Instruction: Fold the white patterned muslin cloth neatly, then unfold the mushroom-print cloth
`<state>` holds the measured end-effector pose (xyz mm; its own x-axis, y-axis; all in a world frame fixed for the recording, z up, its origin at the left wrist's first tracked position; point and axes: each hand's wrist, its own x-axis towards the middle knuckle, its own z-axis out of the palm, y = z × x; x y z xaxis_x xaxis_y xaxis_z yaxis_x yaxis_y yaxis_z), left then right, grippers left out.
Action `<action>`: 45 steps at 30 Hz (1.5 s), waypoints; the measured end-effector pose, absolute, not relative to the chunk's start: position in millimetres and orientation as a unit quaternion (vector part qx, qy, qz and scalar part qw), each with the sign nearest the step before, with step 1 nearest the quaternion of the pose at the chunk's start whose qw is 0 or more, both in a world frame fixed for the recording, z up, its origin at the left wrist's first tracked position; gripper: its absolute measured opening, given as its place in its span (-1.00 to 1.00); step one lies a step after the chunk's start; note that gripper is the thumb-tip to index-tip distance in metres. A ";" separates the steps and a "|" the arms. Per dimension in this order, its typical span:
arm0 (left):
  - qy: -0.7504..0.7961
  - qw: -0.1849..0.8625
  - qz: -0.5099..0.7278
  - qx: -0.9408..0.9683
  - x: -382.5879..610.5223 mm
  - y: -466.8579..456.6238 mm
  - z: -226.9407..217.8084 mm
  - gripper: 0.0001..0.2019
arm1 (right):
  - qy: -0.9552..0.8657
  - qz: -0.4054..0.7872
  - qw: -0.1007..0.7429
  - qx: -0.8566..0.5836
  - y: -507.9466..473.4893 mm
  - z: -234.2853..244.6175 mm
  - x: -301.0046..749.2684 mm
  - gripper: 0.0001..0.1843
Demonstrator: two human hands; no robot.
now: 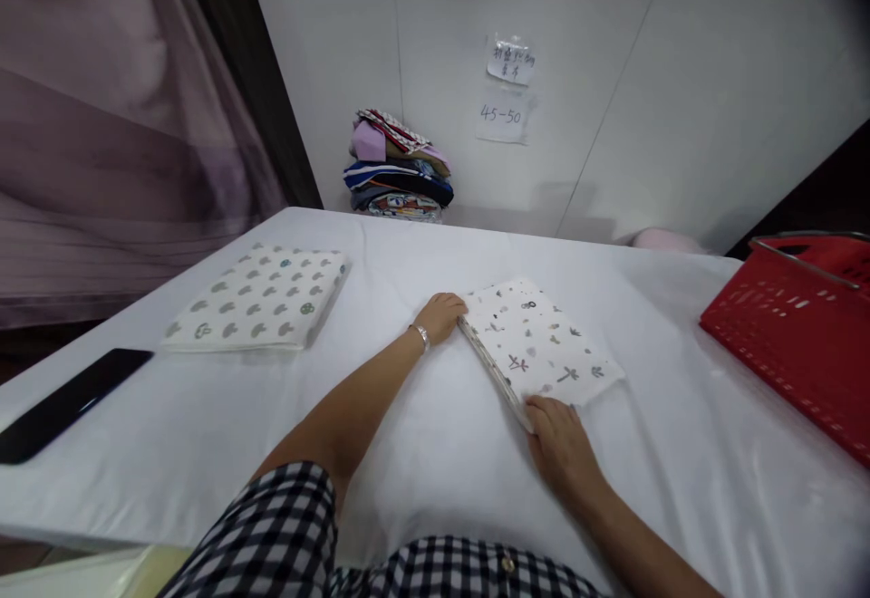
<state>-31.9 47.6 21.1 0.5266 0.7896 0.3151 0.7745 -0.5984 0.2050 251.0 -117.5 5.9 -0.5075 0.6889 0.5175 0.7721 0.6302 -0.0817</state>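
A folded white cloth (544, 335) with small printed figures, some like palm trees, lies turned at an angle on the white-covered table. My left hand (440, 317) grips its far left corner, fingers closed over the layered edge. At the near corner my right hand (561, 439) pinches the same edge, thumb hidden. Several layers show along the side between my hands. Further left rests another folded white cloth (262, 299) with grey mushroom-like prints, apart from both hands.
A black phone-like slab (72, 403) lies at the table's left. On the right stands a red perforated basket (802, 326) with a metal handle. A pile of folded fabrics (401, 168) sits beyond the far edge by the wall, below paper notes (504, 115). A pinkish curtain (122, 145) hangs left.
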 end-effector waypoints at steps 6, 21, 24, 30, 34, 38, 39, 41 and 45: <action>0.383 0.043 0.206 0.900 -22.3 -13.0 19.7 -0.80 | -0.841 -0.121 0.254 -0.461 -107.4 -3.4 340.5 -0.73; 0.386 0.001 0.131 0.913 -19.0 -11.6 27.2 -0.80 | -0.834 -0.033 0.230 -0.500 -100.8 12.8 333.6 -0.75; 0.389 -0.004 0.149 0.909 -19.7 -14.6 27.9 -0.78 | -0.829 -0.018 0.236 -0.507 -101.5 17.6 333.2 -0.75; 0.352 -0.006 0.172 0.920 -10.7 -15.8 37.8 -0.82 | -0.846 0.022 0.185 -0.500 -93.8 35.9 325.9 -0.73; 0.354 -0.022 0.174 0.919 -4.1 -14.8 37.9 -0.81 | -0.844 0.006 0.198 -0.498 -93.6 32.7 320.9 -0.73; 0.379 -0.037 0.208 0.901 -8.7 -18.6 31.8 -0.79 | -0.837 -0.033 0.238 -0.491 -99.8 19.6 320.8 -0.75; 0.388 -0.034 0.219 0.895 -10.6 -20.5 29.8 -0.79 | -0.837 -0.041 0.247 -0.487 -101.2 16.8 321.5 -0.76; 0.411 -0.014 0.240 0.879 -13.7 -24.5 25.9 -0.81 | -0.836 -0.045 0.263 -0.479 -103.2 13.1 323.6 -0.78; 0.479 0.061 0.281 0.829 -11.6 -29.7 21.3 -0.83 | -0.837 -0.032 0.272 -0.475 -105.4 11.1 327.7 -0.77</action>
